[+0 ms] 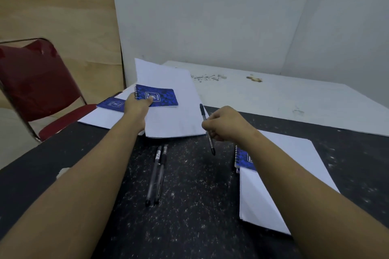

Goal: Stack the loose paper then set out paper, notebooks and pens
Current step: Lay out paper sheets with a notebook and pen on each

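Note:
My left hand (136,105) grips the spiral edge of a blue notebook (162,97) over a white paper stack (176,118) at the far middle of the dark table. A second blue notebook (111,104) lies on another paper sheet (96,121) at the far left. My right hand (226,123) is shut on a black pen (207,129), tip pointing down toward me. Two black pens (155,174) lie side by side on the table in the middle. A third blue notebook (245,159) rests on a paper stack (280,176) at the right, partly hidden by my right forearm.
The dark speckled table (189,206) meets a white tabletop (273,94) behind it. A red folding chair (35,82) stands at the left beside the table edge. A wooden board and a pale wall rise behind.

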